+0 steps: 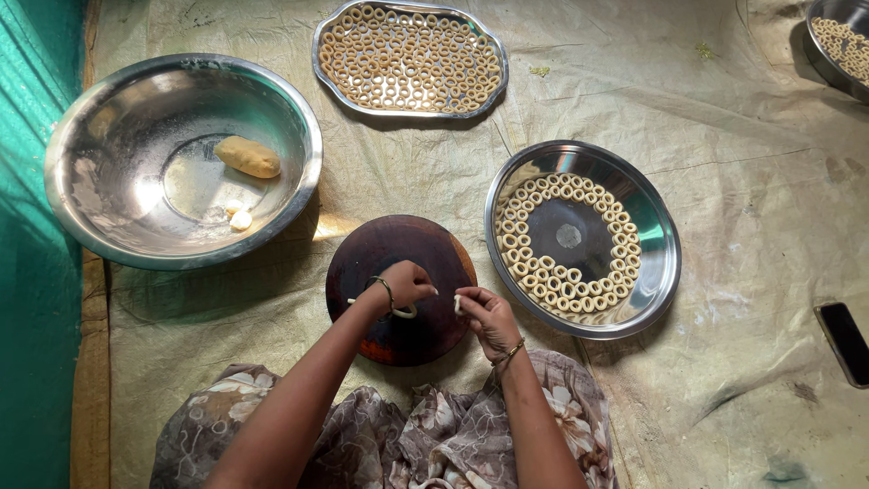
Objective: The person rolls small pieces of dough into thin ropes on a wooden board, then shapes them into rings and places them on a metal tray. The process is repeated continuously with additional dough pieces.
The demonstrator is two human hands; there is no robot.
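Floral cloth (pixel 398 444) over the lap; above it, left hand (pixel 405 282) and right hand (pixel 486 317) each pinch dough strip (pixel 405 312) ends (thin, pale) over the round wooden board (pixel 398 254).

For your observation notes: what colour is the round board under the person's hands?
Dark reddish-brown, the round board shows best in the head view.

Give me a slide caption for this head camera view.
Two hands shape pale dough over a round dark wooden board.
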